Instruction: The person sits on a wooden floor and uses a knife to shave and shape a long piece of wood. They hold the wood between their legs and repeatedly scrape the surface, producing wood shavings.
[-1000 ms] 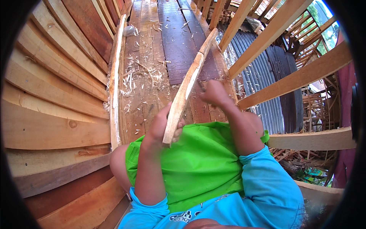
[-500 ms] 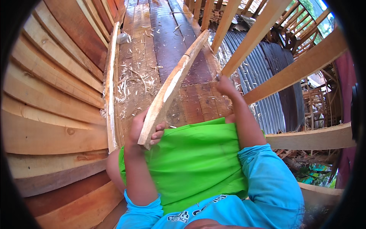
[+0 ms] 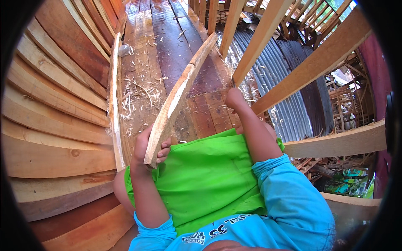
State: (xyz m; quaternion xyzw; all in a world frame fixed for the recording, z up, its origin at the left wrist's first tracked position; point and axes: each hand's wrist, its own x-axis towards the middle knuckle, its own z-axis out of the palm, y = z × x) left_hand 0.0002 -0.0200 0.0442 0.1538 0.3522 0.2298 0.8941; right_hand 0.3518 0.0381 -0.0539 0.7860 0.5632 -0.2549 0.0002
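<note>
Green cloth point(image 3: 209, 175) lies beside one wooden bar point(image 3: 173, 102), its near end wrapped by one left hand point(image 3: 141, 146) and liable to twist if that grip loosens, one right hand point(image 3: 235, 99), right of the bar, curled around perhaps one dark tool point(image 3: 233, 83), and one container point(image 3: 124, 50) farther off, left of the bar.

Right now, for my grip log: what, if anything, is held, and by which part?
Left hand: a wooden pole, near its closest end. Right hand: closed, cannot tell on what.
</note>
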